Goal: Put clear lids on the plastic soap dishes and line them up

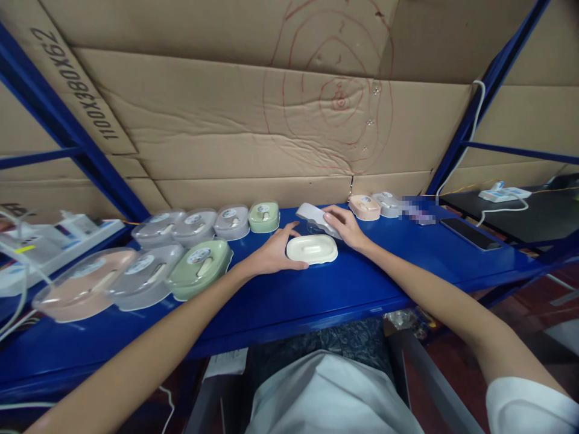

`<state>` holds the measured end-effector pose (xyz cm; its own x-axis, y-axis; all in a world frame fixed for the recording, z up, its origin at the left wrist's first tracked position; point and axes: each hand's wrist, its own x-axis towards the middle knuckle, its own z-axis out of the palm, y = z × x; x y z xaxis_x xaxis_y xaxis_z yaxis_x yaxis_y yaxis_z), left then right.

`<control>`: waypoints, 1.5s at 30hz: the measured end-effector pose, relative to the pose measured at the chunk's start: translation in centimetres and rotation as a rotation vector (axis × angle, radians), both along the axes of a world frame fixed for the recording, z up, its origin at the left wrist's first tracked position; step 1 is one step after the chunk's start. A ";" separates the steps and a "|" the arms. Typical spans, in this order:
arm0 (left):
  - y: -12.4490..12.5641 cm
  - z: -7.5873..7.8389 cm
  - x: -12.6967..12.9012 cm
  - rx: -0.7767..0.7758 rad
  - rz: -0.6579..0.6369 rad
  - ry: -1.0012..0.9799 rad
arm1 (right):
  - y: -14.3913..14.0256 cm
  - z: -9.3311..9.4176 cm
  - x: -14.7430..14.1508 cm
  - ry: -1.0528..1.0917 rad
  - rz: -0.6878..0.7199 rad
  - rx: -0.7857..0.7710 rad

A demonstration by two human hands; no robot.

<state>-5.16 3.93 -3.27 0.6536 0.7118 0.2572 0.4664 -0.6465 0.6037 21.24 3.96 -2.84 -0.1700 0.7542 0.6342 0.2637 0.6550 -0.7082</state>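
Observation:
A small cream oval container (313, 248) rests on the blue table in front of me. My left hand (275, 250) grips its left end, thumb at the near side and fingers at the far side. Just behind it, my right hand (344, 226) holds a tilted pale grey-white oblong piece (314, 214) by its right end. Whether that piece is a lid or a tray I cannot tell. A clear plastic part (315, 228) shows partly beneath it. Left of my hands stand several lunch boxes with clear lids, among them a green lunch box (199, 269).
Small pink (364, 207) and grey lidded boxes stand at the back right, near a phone (470, 233). Power strips with cables (58, 253) lie at the far left. Cardboard (253, 120) closes off the back, between blue shelf posts.

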 end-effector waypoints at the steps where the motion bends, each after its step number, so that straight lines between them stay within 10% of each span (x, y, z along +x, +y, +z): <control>1: 0.0 0.0 0.0 0.000 -0.005 -0.011 | -0.1 0.0 0.0 -0.037 0.011 0.020; 15: 0.3 -0.4 0.0 -0.048 0.070 -0.019 | -1.0 -0.5 -0.2 -0.452 0.066 0.332; 45: 0.1 -0.3 -0.1 0.027 0.011 0.035 | -1.8 -1.1 -0.6 -0.741 0.141 0.408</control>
